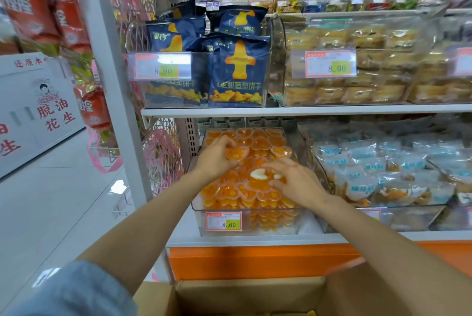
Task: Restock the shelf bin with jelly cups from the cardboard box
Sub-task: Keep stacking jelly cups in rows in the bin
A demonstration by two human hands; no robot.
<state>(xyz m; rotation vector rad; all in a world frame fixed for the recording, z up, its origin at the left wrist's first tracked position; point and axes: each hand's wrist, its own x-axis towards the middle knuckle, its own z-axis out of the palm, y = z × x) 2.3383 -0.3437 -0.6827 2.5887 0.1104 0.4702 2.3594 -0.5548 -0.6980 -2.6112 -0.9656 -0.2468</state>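
A clear plastic shelf bin point(199, 216) on the lower shelf is heaped with several orange heart-shaped jelly cups point(258, 140). My left hand point(217, 157) reaches into the bin's back left and grips one jelly cup point(236, 153) by its edge. My right hand point(293, 180) lies over the middle of the pile, its fingers curled round another jelly cup point(260, 179) with a white heart top. The open cardboard box point(245, 295) sits at the bottom of the view below both arms; only a bit of orange shows inside at its lower edge.
A price tag reading 8.60 point(223, 221) is fixed on the bin's front. Right of the bin stands a bin of blue-white packets point(383, 172). The shelf above point(281, 111) holds dark blue biscuit bags point(237, 73) and wrapped cakes point(357, 80). Grey floor lies at the left.
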